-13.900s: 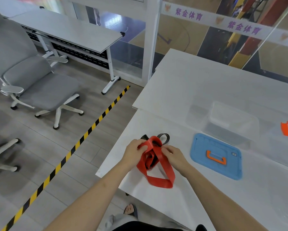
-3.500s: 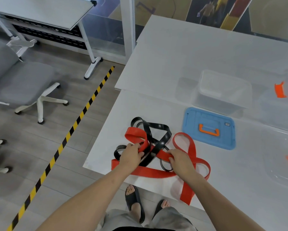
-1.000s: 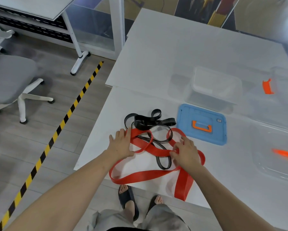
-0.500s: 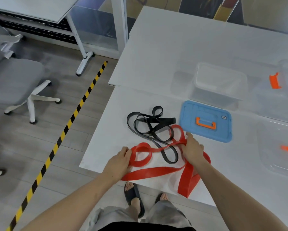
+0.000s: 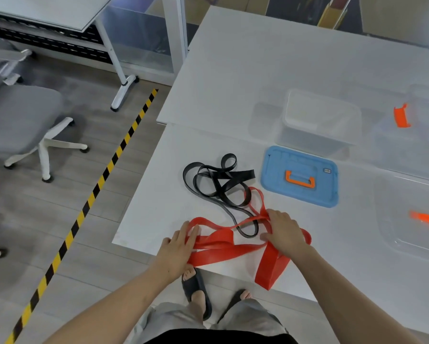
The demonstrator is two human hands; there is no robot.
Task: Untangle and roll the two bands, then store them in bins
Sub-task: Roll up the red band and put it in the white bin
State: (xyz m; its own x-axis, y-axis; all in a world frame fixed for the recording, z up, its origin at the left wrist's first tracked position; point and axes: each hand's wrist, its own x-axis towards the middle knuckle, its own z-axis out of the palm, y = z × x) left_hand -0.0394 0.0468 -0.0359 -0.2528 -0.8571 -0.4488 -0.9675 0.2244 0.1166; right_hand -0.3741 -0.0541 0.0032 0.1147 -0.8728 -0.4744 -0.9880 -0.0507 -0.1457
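I look down on a white bench (image 5: 258,70). A clear bin (image 5: 320,120) stands towards its far side, and a blue lid (image 5: 300,177) lies flat just in front of it. The red band (image 5: 220,243) sprawls in loops along the near edge, with one fold hanging over it. The black band (image 5: 238,174) lies coiled beside the lid, one loop crossing the red band. The left hand (image 5: 176,249) rests on the red band, fingers straight. The right hand (image 5: 285,234) has its fingers curled round gathered red strands.
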